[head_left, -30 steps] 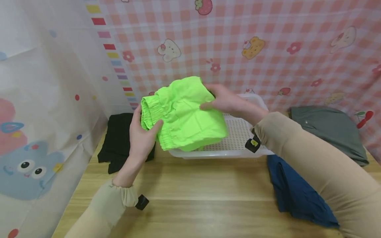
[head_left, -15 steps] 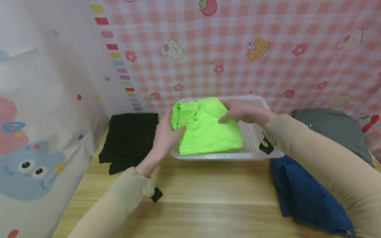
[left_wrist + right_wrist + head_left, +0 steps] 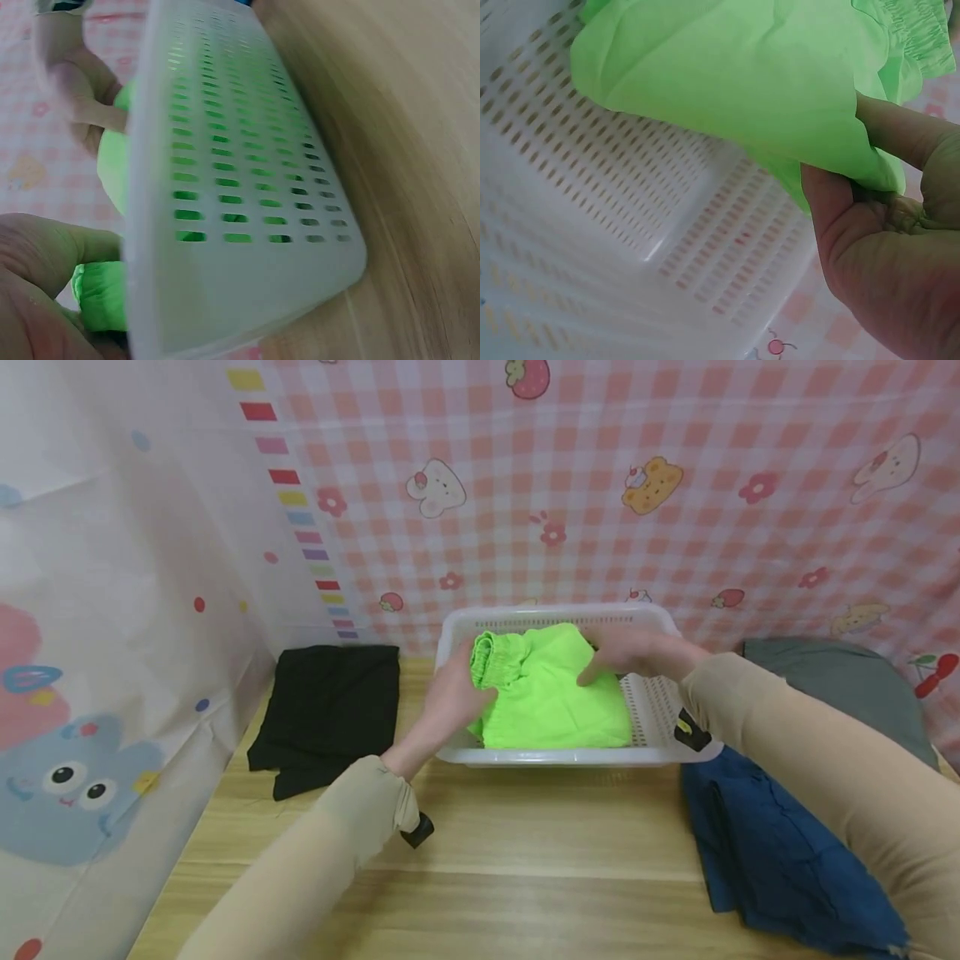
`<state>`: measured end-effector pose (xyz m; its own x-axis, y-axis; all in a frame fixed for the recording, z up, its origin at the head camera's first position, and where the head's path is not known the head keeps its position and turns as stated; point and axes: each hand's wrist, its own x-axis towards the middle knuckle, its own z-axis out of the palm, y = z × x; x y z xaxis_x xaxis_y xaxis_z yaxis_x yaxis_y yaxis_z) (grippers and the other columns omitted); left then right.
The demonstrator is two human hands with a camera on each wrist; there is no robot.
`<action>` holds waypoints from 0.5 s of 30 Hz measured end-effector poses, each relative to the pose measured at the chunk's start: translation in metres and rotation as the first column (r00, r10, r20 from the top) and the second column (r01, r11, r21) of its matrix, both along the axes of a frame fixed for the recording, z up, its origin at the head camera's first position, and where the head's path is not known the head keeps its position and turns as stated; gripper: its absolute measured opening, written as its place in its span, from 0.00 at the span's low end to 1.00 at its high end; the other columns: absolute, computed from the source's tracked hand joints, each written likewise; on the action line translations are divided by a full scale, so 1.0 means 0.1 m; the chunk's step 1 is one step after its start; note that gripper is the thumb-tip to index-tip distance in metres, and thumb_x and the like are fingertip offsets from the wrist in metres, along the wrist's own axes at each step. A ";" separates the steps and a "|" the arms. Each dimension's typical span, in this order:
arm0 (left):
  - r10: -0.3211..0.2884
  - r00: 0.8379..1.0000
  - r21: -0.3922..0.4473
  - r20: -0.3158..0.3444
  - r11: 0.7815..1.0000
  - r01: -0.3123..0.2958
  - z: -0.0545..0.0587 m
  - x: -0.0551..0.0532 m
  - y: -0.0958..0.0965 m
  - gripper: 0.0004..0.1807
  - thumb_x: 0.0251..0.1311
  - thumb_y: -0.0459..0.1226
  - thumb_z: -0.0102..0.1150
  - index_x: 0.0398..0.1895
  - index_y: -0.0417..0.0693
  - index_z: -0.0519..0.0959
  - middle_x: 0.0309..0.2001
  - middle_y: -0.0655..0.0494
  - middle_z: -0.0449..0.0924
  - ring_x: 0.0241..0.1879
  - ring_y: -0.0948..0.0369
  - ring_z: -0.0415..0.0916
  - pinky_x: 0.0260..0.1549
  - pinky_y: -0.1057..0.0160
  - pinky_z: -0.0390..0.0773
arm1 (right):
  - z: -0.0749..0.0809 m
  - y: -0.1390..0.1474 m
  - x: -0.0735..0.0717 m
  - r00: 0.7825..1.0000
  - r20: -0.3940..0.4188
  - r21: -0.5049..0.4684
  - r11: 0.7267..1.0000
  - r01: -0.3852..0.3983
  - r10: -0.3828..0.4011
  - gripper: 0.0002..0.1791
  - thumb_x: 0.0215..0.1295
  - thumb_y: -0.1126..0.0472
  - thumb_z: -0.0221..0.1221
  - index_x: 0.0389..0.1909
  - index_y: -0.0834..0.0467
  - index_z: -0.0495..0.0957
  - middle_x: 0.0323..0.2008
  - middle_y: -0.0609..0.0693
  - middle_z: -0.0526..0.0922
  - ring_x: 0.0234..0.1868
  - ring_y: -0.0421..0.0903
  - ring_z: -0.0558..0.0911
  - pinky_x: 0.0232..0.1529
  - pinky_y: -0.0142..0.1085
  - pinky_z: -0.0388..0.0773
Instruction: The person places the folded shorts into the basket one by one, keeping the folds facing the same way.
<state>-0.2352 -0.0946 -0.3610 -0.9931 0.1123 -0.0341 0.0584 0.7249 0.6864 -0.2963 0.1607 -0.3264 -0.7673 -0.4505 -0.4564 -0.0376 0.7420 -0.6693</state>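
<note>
Bright green shorts (image 3: pixel 558 697), folded with a gathered elastic edge at the left, lie within the white perforated basket (image 3: pixel 592 757) in the head view. My left hand (image 3: pixel 457 697) holds the elastic end, thumb on top; in the left wrist view that hand (image 3: pixel 45 277) pinches the green cloth (image 3: pixel 101 296) beside the basket rim. On the far right corner, my right hand (image 3: pixel 626 652) grips the shorts. The right wrist view shows the right hand (image 3: pixel 892 225) with thumb over and fingers under the cloth (image 3: pixel 727 82), above the perforated basket floor (image 3: pixel 607 180).
Folded black cloth (image 3: pixel 333 710) lies left of the basket on the wooden table (image 3: pixel 525 843). Dark blue cloth (image 3: pixel 787 852) is at the right front, partly under the right sleeve. A grey-green cloth (image 3: pixel 840 685) lies behind it. A pink checked curtain (image 3: pixel 570 460) hangs behind.
Both hands have carried the green shorts right and down, from above the basket's left part into it. The view has shifted slightly. The other cloths stay on the table.
</note>
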 end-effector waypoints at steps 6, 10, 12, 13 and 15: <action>-0.025 0.999 -0.097 0.030 0.995 0.027 -0.11 -0.04 0.10 0.54 0.61 0.30 0.68 0.85 0.39 0.45 0.60 0.35 0.84 0.43 0.47 0.86 0.45 0.53 0.89 | -0.07 0.06 0.02 0.999 -0.044 0.118 0.993 0.020 -0.015 0.36 0.70 0.63 0.65 0.74 0.66 0.62 0.60 0.63 0.75 0.46 0.49 0.76 0.44 0.35 0.78; -0.066 0.996 -0.158 0.068 0.985 0.076 -0.16 -0.04 0.13 0.59 0.60 0.28 0.68 0.85 0.33 0.37 0.43 0.38 0.85 0.31 0.55 0.78 0.31 0.63 0.80 | -0.10 0.07 0.04 0.998 -0.048 0.170 0.985 0.041 -0.033 0.38 0.69 0.63 0.66 0.75 0.69 0.61 0.59 0.64 0.74 0.45 0.49 0.77 0.41 0.33 0.79; -0.083 0.993 -0.193 0.082 0.976 0.098 -0.19 -0.03 0.14 0.57 0.60 0.27 0.66 0.84 0.32 0.38 0.47 0.37 0.84 0.34 0.55 0.77 0.32 0.64 0.79 | -0.10 0.07 0.05 0.998 -0.053 0.194 0.980 0.047 -0.037 0.41 0.69 0.63 0.66 0.77 0.70 0.58 0.61 0.64 0.74 0.48 0.50 0.78 0.42 0.34 0.81; -0.090 0.993 -0.217 0.081 0.970 0.106 -0.20 -0.03 0.15 0.56 0.60 0.26 0.65 0.84 0.30 0.39 0.50 0.36 0.83 0.37 0.55 0.78 0.35 0.64 0.81 | -0.11 0.06 0.05 0.998 -0.051 0.202 0.978 0.047 -0.038 0.41 0.70 0.63 0.66 0.77 0.71 0.58 0.61 0.65 0.74 0.48 0.51 0.78 0.43 0.34 0.82; -0.100 0.991 -0.262 0.090 0.957 0.121 -0.24 -0.04 0.16 0.53 0.60 0.24 0.63 0.83 0.29 0.42 0.56 0.33 0.81 0.43 0.51 0.80 0.41 0.60 0.85 | -0.11 0.06 0.05 0.998 -0.062 0.220 0.975 0.044 -0.031 0.40 0.70 0.62 0.66 0.76 0.71 0.60 0.59 0.66 0.75 0.48 0.51 0.80 0.44 0.36 0.84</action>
